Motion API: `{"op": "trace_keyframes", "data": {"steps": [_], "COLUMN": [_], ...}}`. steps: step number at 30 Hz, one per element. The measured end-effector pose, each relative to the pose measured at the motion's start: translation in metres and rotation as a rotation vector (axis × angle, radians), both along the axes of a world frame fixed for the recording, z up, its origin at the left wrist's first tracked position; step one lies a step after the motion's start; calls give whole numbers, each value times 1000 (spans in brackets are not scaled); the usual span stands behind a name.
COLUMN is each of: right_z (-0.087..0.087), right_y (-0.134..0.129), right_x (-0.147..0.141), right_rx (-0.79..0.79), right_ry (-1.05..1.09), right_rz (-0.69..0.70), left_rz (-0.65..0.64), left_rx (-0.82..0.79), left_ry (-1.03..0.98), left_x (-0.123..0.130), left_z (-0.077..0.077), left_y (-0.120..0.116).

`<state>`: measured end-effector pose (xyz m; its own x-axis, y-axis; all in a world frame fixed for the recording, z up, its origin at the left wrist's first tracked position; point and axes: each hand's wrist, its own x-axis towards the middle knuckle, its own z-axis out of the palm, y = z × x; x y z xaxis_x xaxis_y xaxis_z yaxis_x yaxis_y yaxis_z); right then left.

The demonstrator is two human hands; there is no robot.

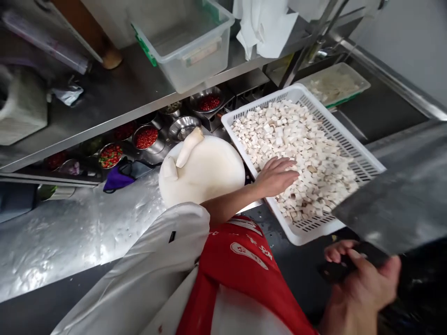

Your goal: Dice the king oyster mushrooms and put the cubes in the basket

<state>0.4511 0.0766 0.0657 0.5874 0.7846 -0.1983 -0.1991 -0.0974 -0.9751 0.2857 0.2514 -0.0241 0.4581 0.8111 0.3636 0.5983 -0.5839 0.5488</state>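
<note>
My left hand [275,177] lies with its fingers spread on a heap of white diced pieces [279,132], which look like cut mushroom. They fill much of a white slotted plastic basket [344,139]. My right hand [366,279] grips the dark handle of a cleaver [401,214], its broad blade raised beside the basket's near right corner. Left of the basket is a round white cutting board [216,167]. On it rest a whole king oyster mushroom [190,146] and a shorter pale piece [170,168] at the left edge.
Behind the board stand metal bowls of chopped red peppers [146,137] and other ingredients. A steel shelf [139,100] overhangs them, bearing a clear plastic bin [195,60]. A purple cloth item [118,179] lies on the steel counter [87,223]. Beyond the basket sits a lidded container [337,83].
</note>
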Motion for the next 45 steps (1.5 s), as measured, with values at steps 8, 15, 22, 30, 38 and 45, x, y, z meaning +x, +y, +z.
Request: {"op": "trace_keyframes", "data": {"steps": [8,15,22,30,38,45], "right_z": [-9,-39,-45,-63,-76,-71], "right_y": [14,19,37,32,29,37], "right_x": [22,-2,-54,-118,-157,-164], "right_rx": [-81,-226,-240,-414,-341,-287], "right_ry": [19,27,-136,-248,-585,-882], "right_rz": [150,548,976,1363,1531,1653], "left_rz": [1088,1126,1299,1166,328,350], "left_rx": [-339,-602,-440,-731,-263,-30], "left_ry": [25,39,233,-76,56,96], "left_x": [-241,-290,-342,-367,-310,-307], "left_z": [11,-24,-5,-22,-48,-77], "left_y": [63,54,-9,-124,-218,-209]}}
